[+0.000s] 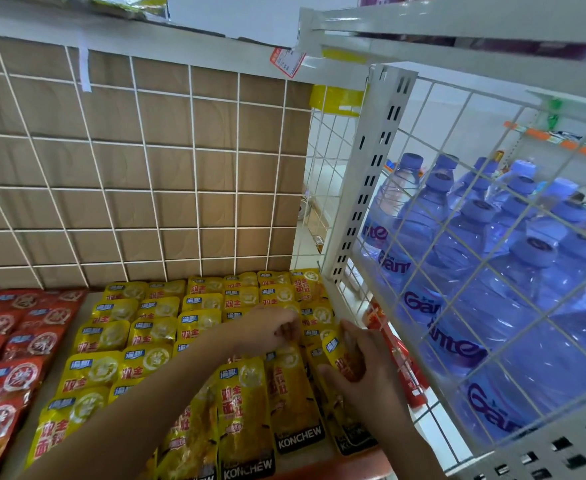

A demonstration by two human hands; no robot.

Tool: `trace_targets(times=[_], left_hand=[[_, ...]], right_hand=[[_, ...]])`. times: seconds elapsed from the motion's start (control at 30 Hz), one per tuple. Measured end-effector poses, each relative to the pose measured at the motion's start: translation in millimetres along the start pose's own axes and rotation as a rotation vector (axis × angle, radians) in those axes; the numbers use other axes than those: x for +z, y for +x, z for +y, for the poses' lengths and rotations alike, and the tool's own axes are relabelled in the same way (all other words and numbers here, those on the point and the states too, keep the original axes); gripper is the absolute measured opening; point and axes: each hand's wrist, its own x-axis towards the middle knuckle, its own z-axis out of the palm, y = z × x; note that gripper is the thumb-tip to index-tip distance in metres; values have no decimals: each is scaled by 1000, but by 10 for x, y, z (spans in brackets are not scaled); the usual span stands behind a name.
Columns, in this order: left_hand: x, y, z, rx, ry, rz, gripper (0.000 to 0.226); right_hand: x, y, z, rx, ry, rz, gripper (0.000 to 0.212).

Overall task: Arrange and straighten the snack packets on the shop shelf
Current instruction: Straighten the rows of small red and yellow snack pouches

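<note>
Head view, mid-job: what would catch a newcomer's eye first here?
Rows of yellow snack packets fill the middle of the shelf. At their right edge the right hand grips one tilted packet, and the left hand is curled just beside it. To the right, big blue water bottles stand behind a white wire rack. Red packets line the far left.

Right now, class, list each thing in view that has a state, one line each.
Right hand, grips a tilted yellow packet.
Left hand, fingers curled above the rows; grip unclear.
Yellow packets, lying overlapped in rows, front ones askew.
Red packets, lying overlapped, untouched.
Water bottles, upright, capped.
</note>
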Motion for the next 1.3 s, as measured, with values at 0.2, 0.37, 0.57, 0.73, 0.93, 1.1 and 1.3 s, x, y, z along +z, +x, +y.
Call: trace_targets(times=[0.2, 0.37, 0.57, 0.73, 0.93, 1.1, 1.3], left_hand=[[-38, 99, -41, -31, -117, 10, 10], [-48, 125, -31, 4, -124, 41, 9], [-79, 22, -122, -2, -168, 160, 16], [-171, -135, -283, -49, -159, 212, 10], [-179, -270, -397, -111, -65, 153, 15], [-102, -225, -327, -107, 58, 119, 25], [-46, -142, -203, -173, 144, 92, 33]], right_hand=[[-1, 82, -226, 33, -78, -10, 82], [23, 143, -326, 133, -19, -65, 85], [72, 171, -380, 165, 72, -136, 51], [116, 146, -442, 97, -60, -189, 41], [249, 127, -462, 99, -109, -264, 36], [325, 133, -454, 60, -171, -298, 32], [353, 168, -455, -22, -282, -270, 31]])
